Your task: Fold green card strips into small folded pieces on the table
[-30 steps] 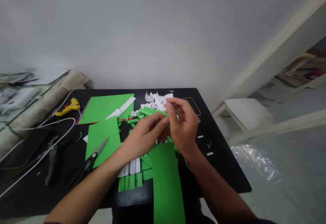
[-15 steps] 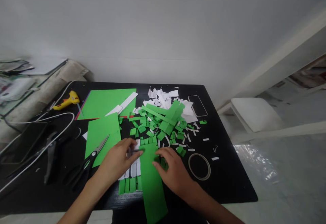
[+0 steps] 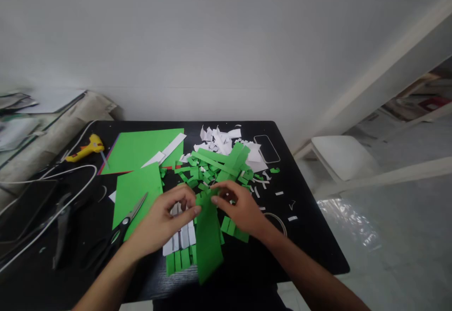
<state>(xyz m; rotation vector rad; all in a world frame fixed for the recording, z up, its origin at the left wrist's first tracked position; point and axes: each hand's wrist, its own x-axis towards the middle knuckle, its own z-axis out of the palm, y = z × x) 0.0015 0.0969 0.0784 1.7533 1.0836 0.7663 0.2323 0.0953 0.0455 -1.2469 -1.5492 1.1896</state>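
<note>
Left hand point(image 3: 160, 221) and right hand point(image 3: 238, 209) pinch the green paper strip point(image 3: 208, 235) by its top edge; light, floppy, easily creased.

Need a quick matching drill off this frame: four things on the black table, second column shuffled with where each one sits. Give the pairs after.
1 glue gun
2 scissors
3 tape ring
4 green strip

A pinched at its top end by left hand and right hand
B far left, by the white cable
C partly hidden behind the right wrist
D blades lying on a green sheet, left of the left hand

Pairs: 1-B, 2-D, 3-C, 4-A
</note>
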